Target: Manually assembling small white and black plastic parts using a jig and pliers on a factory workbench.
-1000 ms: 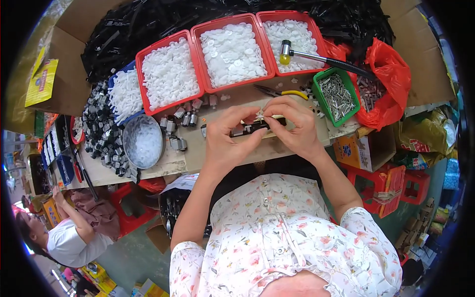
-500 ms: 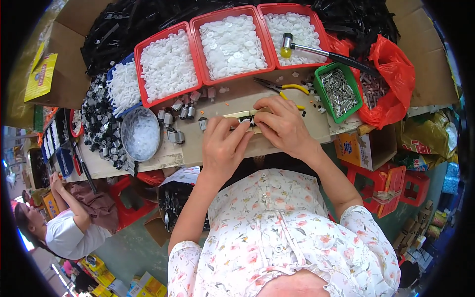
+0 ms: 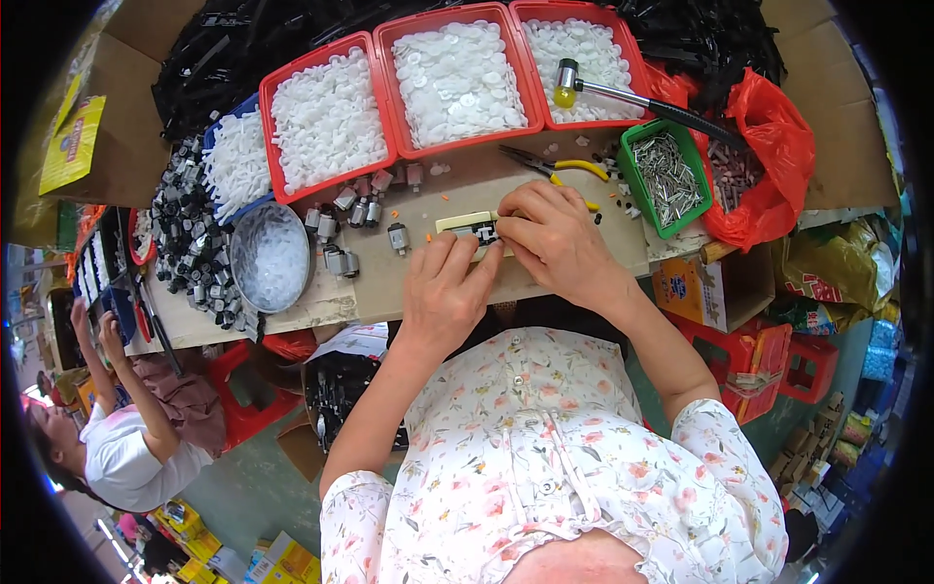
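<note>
On the cardboard bench, at twelve o'clock from the body, a small black part point(image 3: 484, 233) is pinched by the right hand point(image 3: 550, 238) against a pale block point(image 3: 465, 223); the left hand point(image 3: 449, 292), lowered since earlier, rests flat beside it, suggesting seating is underway.

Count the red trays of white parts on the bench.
3, side by side along the back: left red tray, middle red tray, right red tray. Others may be hidden under the black bags.

Both hands, left hand point(image 3: 449, 292) and right hand point(image 3: 553, 237), press a small black part point(image 3: 484, 233) (on cream block point(image 3: 459, 223)).
</note>
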The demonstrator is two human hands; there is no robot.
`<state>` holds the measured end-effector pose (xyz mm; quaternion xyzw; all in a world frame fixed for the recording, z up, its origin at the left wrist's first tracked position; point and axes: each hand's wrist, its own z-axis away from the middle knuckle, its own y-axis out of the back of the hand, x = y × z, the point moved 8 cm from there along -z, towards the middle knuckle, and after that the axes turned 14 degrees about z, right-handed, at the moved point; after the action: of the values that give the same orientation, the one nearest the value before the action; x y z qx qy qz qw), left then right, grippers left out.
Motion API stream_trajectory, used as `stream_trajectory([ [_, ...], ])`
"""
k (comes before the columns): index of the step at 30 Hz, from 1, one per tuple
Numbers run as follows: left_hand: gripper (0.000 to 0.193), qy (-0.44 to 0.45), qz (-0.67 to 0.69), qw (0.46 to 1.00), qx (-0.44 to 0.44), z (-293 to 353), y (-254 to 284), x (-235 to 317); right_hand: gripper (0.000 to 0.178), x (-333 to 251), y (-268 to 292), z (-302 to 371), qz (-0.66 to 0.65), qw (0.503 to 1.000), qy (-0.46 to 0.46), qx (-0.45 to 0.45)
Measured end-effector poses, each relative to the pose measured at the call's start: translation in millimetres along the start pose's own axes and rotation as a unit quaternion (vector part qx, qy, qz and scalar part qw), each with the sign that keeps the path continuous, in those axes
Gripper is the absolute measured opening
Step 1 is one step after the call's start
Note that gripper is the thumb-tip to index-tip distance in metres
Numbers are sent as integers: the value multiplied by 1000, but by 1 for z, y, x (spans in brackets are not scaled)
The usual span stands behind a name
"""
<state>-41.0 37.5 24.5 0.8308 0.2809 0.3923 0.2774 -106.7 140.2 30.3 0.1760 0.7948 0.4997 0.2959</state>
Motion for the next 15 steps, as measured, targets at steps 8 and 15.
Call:
stream_trajectory([
  [8,29,26,0,999,-22,-3,-1,-2,19,-24,-7,0,165,983,62,-50],
  [15,25,50,48,997,-17,-5,3,-3,18,-9,-1,2,107,992,36,-52],
])
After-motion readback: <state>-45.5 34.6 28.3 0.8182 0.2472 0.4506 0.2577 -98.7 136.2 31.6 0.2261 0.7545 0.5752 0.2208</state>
